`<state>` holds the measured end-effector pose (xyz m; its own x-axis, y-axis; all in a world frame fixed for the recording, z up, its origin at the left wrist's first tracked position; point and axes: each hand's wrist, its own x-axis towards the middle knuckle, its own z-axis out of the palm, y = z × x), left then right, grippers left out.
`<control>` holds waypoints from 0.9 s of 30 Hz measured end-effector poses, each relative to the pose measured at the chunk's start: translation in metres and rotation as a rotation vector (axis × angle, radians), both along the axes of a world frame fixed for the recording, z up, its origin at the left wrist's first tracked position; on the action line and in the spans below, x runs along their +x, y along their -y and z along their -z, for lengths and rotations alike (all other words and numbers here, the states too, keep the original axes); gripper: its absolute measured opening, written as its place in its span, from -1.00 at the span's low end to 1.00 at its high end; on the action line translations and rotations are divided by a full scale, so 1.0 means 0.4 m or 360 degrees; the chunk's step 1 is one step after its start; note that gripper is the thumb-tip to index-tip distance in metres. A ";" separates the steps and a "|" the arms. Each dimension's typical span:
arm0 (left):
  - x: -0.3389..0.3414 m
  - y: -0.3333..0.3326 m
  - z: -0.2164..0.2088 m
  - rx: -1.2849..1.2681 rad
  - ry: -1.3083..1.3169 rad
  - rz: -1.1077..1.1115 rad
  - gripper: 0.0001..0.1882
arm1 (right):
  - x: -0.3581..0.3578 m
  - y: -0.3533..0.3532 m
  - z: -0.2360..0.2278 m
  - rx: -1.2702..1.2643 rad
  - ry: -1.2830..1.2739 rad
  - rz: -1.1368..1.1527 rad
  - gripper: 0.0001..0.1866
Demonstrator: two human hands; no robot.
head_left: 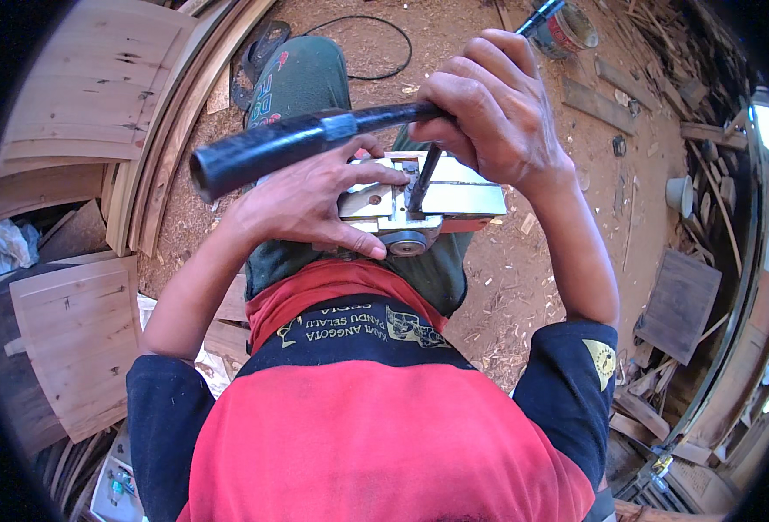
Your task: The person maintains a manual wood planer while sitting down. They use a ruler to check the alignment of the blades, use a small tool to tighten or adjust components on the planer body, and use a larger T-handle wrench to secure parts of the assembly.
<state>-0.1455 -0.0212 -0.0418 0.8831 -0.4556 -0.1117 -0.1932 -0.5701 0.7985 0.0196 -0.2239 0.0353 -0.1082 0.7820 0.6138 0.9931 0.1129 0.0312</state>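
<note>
An electric hand planer [467,201] rests on my lap with its silver sole turned up and a round wheel at its near side. My left hand [310,191] holds it, thumb at the near edge and fingers reaching over the sole beside the cutter slot. Above it, my right hand [493,109] is wrapped round the joint of a black T-shaped socket wrench [275,143]. One wide tubular arm points left across my left wrist; another runs to the upper right. Its shaft goes down to the planer near the slot; the very tip's contact is hard to make out.
Wooden panels [75,344] and long boards stand at my left. A black cord [406,43] loops on the shaving-strewn floor [506,296] ahead. At far right are a bucket [565,33], loose boards [599,104], a pale cup [680,197] and scrap wood.
</note>
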 end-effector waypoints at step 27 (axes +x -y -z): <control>-0.001 -0.002 0.000 0.0106 0.0167 0.0013 -0.07 | -0.036 -0.031 -0.041 0.0011 0.0090 0.0353 -0.72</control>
